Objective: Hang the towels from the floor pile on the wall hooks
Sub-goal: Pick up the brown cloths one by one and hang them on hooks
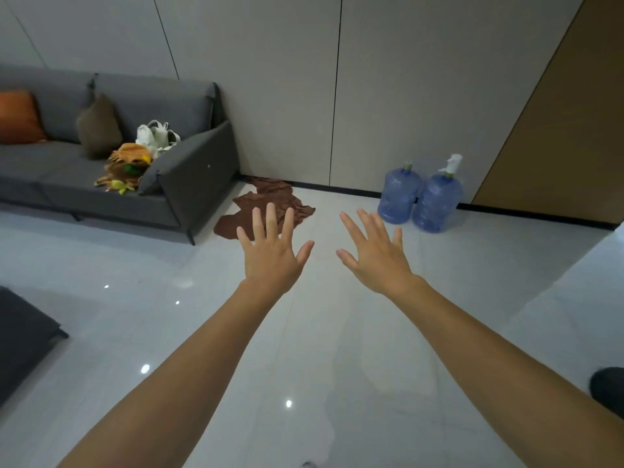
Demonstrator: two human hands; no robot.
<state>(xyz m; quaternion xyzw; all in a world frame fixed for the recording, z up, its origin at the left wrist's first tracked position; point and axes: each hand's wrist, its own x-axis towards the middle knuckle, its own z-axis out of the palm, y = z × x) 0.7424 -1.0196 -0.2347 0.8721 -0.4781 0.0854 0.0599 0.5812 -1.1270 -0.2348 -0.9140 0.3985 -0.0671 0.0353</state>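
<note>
A pile of brown towels lies crumpled on the pale tiled floor, against the wall beside the sofa's right end. My left hand is stretched out in front of me with fingers spread and straight, holding nothing; its fingertips overlap the near edge of the pile in the view, well above the floor. My right hand is also held out flat with spread fingers, empty, to the right of the pile. No wall hooks appear in this view.
A grey sofa with cushions and artificial flowers stands at the left. Two blue water jugs sit by the wall at the right, near a wooden door panel. A dark furniture corner juts in at lower left.
</note>
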